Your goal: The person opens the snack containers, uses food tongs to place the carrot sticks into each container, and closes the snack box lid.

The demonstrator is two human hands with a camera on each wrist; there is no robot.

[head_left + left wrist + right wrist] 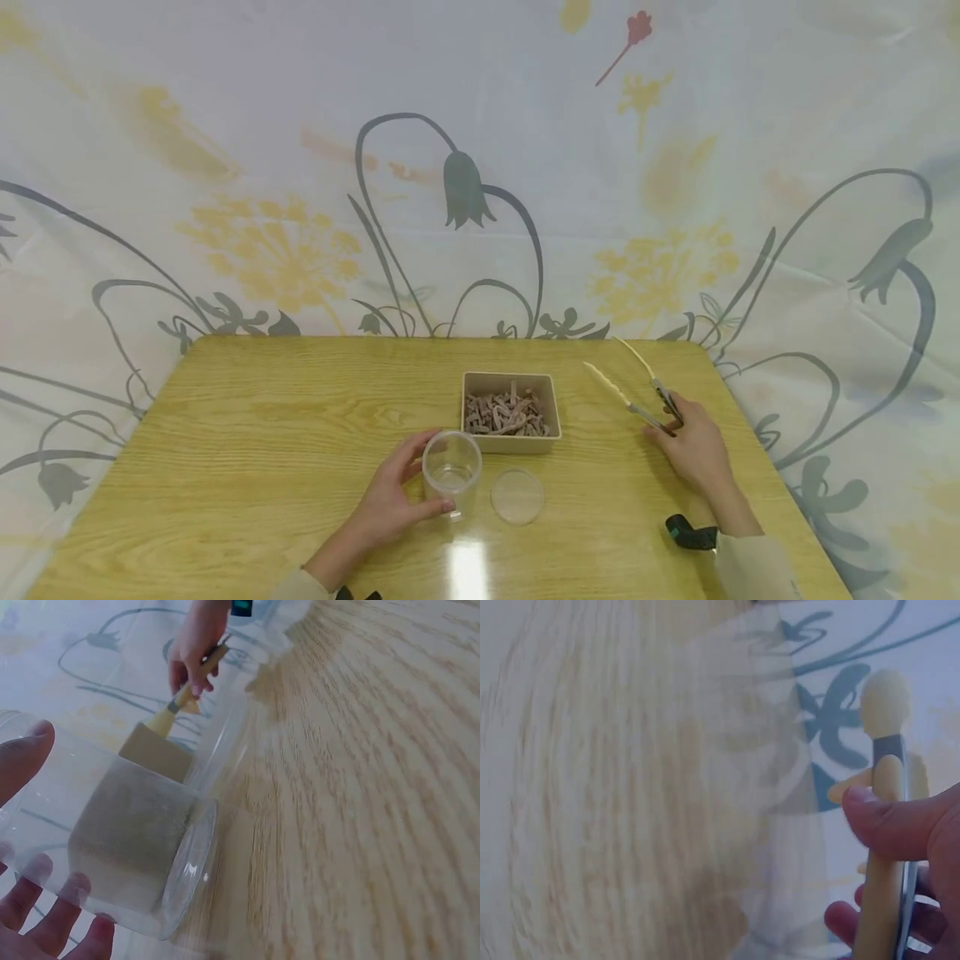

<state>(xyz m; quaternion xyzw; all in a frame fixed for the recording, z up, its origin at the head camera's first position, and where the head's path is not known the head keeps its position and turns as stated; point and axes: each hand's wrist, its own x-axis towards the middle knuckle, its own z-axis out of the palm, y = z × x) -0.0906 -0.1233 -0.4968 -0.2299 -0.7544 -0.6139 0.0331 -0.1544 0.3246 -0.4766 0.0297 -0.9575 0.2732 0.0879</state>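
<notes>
My left hand grips a clear plastic jar, thumb on the near side and fingers round the other. The jar's mouth faces up and no lid covers it; the left wrist view shows the jar from the side. In my right hand is a pair of tongs with pale tips, its arms spread and nothing between them. The right wrist view shows my thumb pressed along the tongs. Beyond the jar, brownish strips lie in a beige rectangular tray.
A clear round lid lies flat on the wooden table, right of the jar and in front of the tray. Behind the table's far edge hangs a flower-printed cloth. A black device sits at my right wrist.
</notes>
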